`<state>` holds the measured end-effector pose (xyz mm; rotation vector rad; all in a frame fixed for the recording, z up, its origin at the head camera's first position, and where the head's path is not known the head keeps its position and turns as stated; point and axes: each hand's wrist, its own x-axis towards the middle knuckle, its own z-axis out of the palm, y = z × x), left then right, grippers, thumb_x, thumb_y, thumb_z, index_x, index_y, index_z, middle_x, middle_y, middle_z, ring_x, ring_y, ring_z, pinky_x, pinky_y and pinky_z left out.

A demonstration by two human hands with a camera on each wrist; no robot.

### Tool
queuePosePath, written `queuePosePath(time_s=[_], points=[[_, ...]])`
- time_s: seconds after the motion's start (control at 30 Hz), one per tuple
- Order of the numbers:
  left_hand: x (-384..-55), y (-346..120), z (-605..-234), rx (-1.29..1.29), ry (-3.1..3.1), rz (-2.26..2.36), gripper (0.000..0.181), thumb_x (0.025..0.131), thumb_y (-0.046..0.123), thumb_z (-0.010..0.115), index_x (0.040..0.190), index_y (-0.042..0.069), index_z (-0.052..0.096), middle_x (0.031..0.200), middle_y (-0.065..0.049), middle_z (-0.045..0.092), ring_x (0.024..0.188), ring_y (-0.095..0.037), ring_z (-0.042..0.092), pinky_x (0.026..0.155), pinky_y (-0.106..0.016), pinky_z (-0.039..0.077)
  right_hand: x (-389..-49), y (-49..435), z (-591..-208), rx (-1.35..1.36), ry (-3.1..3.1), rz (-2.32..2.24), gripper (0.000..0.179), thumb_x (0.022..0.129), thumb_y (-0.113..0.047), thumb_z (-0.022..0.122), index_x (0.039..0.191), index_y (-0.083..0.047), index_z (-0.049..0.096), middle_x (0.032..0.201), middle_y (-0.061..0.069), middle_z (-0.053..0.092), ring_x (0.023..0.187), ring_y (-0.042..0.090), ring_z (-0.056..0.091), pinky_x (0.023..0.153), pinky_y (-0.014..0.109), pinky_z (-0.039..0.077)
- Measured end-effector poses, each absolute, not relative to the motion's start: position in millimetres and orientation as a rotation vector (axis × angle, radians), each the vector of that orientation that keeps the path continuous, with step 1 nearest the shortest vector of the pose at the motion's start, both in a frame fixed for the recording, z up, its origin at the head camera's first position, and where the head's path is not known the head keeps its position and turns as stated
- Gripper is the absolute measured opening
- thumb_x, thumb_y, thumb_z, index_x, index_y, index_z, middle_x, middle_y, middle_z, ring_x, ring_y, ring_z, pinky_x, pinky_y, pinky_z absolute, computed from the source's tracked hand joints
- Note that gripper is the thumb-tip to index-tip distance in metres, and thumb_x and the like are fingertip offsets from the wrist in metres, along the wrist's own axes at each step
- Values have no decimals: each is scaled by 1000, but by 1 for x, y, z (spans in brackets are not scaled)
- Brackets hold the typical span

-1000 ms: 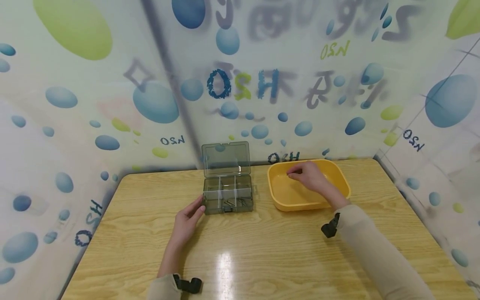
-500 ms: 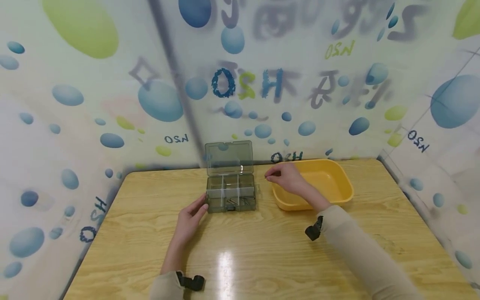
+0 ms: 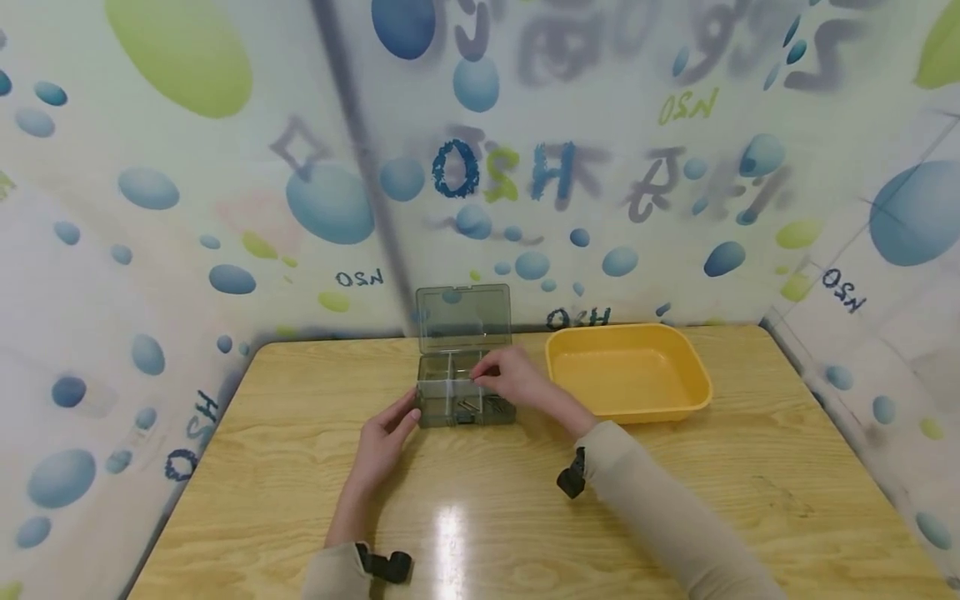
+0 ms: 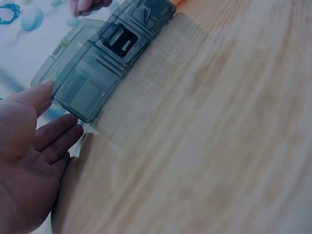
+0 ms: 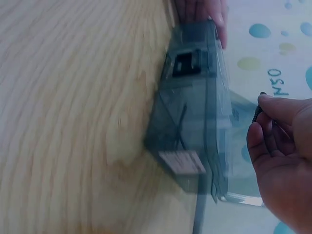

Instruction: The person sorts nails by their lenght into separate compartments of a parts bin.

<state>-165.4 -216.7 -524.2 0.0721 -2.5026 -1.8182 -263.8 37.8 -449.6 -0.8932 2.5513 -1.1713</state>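
Observation:
A smoky clear divided plastic box [image 3: 435,418] stands at the back of the table with its lid [image 3: 463,317] raised against the wall. Metal screws [image 3: 468,406] lie in its front middle and front right compartments. My left hand [image 3: 381,443] rests at the box's left side, fingers fairly straight and thumb by the front corner. Over the box, my right hand [image 3: 516,382] pinches a small dark screw [image 5: 257,113] between thumb and forefinger; the ridged thread shows in the right wrist view.
A yellow plastic tray [image 3: 633,412] sits right of the box. The wooden table [image 3: 487,508] reaches back to a wall covering [image 3: 645,208] printed with blue and green drops. Each wrist carries a small black camera [image 3: 572,475].
My right hand has moved left from over the yellow tray to over the box, carrying the pinched screw. The left hand has stayed at the box's side. The head view has shifted slightly.

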Motion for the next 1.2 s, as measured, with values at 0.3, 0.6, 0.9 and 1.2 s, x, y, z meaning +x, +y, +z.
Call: queuePosePath(time_s=[0.3, 0.6, 0.9, 1.2], points=[[-166, -218, -525, 62, -2486, -1797, 43, 104, 22, 64, 145, 8, 59, 148, -8, 56, 140, -22, 48, 113, -35, 39, -258, 19, -457, -869, 2486, -1185, 12, 97, -8, 72, 105, -3, 79, 96, 2, 74, 83, 11, 64, 71, 25, 54], [-167, -220, -528, 107, -2496, -1819, 44, 105, 20, 63, 146, 7, 57, 150, -9, 53, 142, -24, 46, 115, -39, 37, -256, 17, -456, -925, 2507, -1185, 11, 97, -6, 72, 104, -1, 79, 95, 4, 74, 83, 12, 64, 71, 23, 54], [-166, -216, -525, 86, -2522, -1778, 44, 105, 23, 62, 146, 8, 58, 149, -8, 55, 141, -23, 46, 115, -39, 38, -258, 17, -458, -920, 2534, -1179, 10, 96, -6, 73, 103, -2, 79, 96, 3, 75, 83, 11, 65, 73, 23, 54], [-168, -218, -526, 66, -2464, -1835, 43, 104, 22, 64, 144, 6, 60, 147, -9, 57, 140, -23, 47, 106, -14, 39, -263, 29, -451, -851, 2486, -1287, 13, 97, -6, 70, 106, 2, 77, 96, 6, 72, 80, 13, 62, 70, 25, 53]])
